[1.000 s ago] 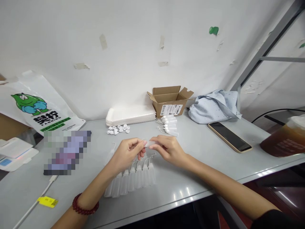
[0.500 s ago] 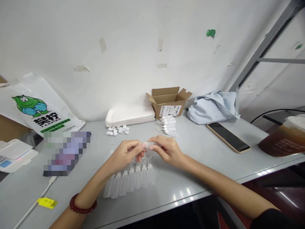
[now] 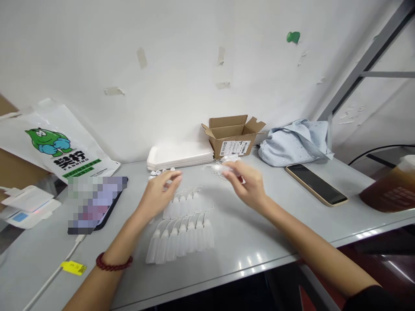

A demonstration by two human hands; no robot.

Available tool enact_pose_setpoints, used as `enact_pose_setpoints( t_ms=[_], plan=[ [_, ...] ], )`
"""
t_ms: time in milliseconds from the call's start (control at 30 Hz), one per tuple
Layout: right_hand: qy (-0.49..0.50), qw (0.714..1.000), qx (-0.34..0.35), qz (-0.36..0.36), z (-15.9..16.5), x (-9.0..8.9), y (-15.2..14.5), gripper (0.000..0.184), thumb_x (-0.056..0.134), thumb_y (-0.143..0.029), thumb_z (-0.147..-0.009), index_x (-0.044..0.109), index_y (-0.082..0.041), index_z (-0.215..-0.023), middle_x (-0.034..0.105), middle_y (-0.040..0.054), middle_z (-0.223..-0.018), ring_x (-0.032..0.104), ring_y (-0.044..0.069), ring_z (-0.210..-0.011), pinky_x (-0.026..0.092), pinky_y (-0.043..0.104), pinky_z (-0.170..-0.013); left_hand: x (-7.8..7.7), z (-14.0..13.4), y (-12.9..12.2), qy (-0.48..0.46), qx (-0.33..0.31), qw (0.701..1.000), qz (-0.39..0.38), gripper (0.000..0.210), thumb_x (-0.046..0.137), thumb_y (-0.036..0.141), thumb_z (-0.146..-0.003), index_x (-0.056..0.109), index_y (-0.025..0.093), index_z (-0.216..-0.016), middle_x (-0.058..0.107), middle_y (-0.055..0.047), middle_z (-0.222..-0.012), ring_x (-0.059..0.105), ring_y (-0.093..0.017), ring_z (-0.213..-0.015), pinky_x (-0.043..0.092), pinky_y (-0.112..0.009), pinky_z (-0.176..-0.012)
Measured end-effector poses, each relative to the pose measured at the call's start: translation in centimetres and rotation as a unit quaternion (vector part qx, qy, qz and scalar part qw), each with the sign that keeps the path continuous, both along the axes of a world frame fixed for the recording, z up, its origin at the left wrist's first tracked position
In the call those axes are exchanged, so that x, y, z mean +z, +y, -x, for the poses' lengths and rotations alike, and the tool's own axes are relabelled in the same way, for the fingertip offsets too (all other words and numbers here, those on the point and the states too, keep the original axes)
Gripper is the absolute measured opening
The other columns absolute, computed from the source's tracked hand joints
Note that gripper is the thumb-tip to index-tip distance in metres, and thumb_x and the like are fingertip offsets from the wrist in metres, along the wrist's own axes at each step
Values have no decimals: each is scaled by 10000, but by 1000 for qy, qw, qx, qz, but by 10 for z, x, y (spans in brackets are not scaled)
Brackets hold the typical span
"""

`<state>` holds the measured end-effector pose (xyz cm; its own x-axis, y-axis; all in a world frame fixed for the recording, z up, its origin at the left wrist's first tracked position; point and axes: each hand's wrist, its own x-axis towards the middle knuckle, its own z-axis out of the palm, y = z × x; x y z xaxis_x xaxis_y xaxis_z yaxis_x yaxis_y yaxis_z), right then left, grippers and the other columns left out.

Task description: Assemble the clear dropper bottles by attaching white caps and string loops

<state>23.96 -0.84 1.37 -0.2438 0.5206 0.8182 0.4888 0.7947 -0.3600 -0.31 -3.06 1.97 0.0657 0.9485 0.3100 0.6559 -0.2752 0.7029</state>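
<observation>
My right hand [image 3: 248, 181] pinches a small translucent squeeze bottle [image 3: 227, 167] with a white tip, above the bottles by the cardboard box. The hand covers part of that group. My left hand [image 3: 160, 190] hovers over the table beside the white caps [image 3: 155, 173], its fingers loosely bent with a gap inside and nothing visible in them. It hides some of the caps. Below it lie two rows of clear bottles with thin bent white tubes: a back row [image 3: 184, 206] and a front row [image 3: 181, 242].
A stack of white trays [image 3: 180, 156] and an open cardboard box [image 3: 231, 144] stand against the wall. Rightward are a light blue cloth bag [image 3: 292, 144], a phone [image 3: 316, 185] and a drink cup [image 3: 389, 190]. A blurred-out phone [image 3: 100, 205], cable and white plastic bag [image 3: 61, 142] are leftward.
My hands, together around a small bottle before, have parted. The right carried the bottle rightward and away toward the group by the box; the left moved left and back toward the caps.
</observation>
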Motion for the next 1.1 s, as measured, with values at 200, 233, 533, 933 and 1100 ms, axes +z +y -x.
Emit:
enact_pose_setpoints(
  t_ms=[200, 233, 533, 933, 1100],
  plan=[
    [-51, 993, -109, 17, -24, 7, 30, 193, 515, -272, -901, 662, -174, -979, 616, 56, -775, 530, 141, -575, 428, 267, -569, -23, 35, 29, 165, -16, 985, -55, 347, 396, 271, -845, 674, 170, -1026, 693, -104, -1103, 602, -249, -1015, 492, -376, -831],
    [-71, 989, -123, 36, -26, 6, 33, 198, 520, -259, -893, 667, -174, -994, 625, 60, -789, 550, 152, -602, 436, 274, -587, -26, 37, 33, 178, -23, 982, -55, 347, 391, 262, -843, 677, 176, -1022, 699, -96, -1098, 609, -248, -1010, 489, -389, -848],
    [-223, 936, -151, 228, -43, -2, 57, 231, 581, -131, -811, 699, -123, -1010, 707, 107, -991, 599, 268, -961, 440, 348, -836, -41, 43, 48, 217, -60, 972, -62, 357, 371, 202, -831, 678, 187, -1012, 687, -81, -1148, 610, -251, -1075, 453, -445, -952],
    [-200, 941, -129, 239, -47, -12, 67, 197, 646, -125, -754, 706, -144, -941, 714, 89, -972, 620, 240, -905, 441, 330, -814, -47, 37, 54, 198, -49, 977, -58, 309, 412, 176, -768, 700, 200, -879, 727, -88, -1045, 653, -263, -1004, 477, -422, -915],
    [-190, 947, -126, 226, -47, -17, 71, 170, 686, -113, -696, 706, -154, -860, 684, 86, -892, 579, 244, -888, 430, 335, -776, -43, 35, 52, 183, -35, 981, -53, 277, 448, 239, -772, 695, 190, -889, 740, -100, -947, 677, -259, -870, 513, -395, -815]
  ],
)
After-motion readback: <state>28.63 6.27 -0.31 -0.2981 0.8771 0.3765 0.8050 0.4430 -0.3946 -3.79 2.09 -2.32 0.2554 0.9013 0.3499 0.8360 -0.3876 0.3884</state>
